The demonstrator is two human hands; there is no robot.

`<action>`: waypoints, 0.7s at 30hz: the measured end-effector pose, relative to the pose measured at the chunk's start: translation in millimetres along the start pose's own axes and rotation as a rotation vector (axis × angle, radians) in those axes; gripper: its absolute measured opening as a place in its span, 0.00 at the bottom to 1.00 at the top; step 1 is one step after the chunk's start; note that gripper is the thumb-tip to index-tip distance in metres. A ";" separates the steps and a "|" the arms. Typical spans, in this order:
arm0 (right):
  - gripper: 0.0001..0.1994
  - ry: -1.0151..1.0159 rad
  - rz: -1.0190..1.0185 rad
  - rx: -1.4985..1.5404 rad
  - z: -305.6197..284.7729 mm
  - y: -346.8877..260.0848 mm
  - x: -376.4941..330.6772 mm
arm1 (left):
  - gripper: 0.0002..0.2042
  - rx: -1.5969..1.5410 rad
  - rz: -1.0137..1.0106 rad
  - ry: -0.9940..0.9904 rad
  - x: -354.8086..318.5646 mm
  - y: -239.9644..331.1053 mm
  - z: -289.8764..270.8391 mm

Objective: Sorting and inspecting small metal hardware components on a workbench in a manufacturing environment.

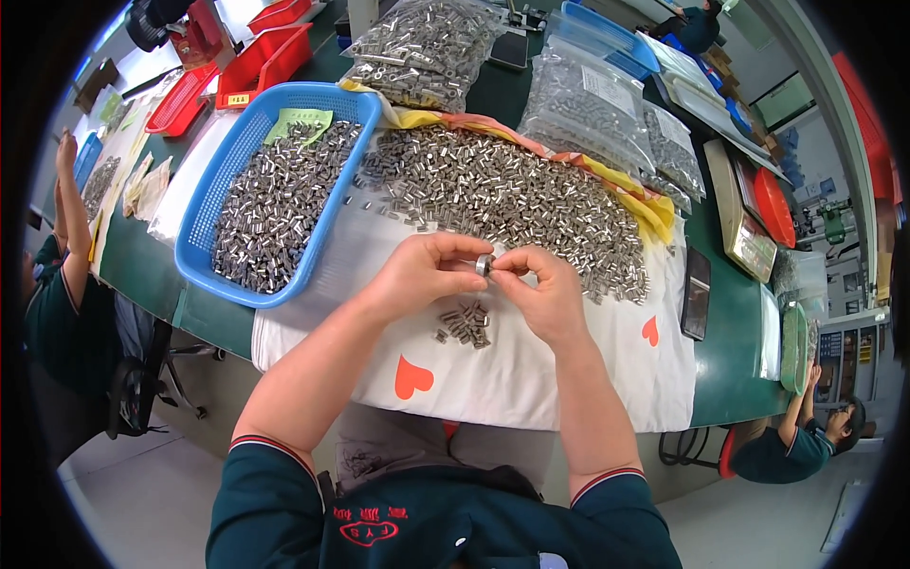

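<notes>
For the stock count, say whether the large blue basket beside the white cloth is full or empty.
Partly full: small metal cylinders spread across the large blue basket, and its sides rise above them.

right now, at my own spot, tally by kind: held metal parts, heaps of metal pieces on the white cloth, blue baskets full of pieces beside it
Held metal part: 1
Large heap and small heap: 2
Blue basket: 1
Total: 4

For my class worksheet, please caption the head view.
Left hand and right hand hold a small metal part near loose metal cylinders.
</notes>
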State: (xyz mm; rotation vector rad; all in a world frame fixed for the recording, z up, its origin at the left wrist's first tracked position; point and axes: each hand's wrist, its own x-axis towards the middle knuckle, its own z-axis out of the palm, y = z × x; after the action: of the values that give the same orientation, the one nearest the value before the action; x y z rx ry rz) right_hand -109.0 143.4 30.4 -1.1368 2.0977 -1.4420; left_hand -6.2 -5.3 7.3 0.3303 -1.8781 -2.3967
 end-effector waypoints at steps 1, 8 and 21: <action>0.05 0.007 -0.023 -0.017 0.1 -0.5 -0.8 | 0.18 -0.020 -0.001 -0.011 -0.4 -0.2 0.4; 0.04 0.012 -0.264 -0.289 2.5 0.0 -4.0 | 0.17 0.059 -0.008 0.025 -1.1 -4.8 0.7; 0.04 -0.046 0.153 -0.023 -16.6 10.0 0.1 | 0.17 0.197 -0.025 -0.072 -5.1 -2.3 5.1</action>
State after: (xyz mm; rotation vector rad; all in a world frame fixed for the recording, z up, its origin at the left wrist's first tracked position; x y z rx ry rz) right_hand -124.3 155.1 28.4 -0.9837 2.1243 -1.3133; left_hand -2.1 1.1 6.9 0.2853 -2.1609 -2.2716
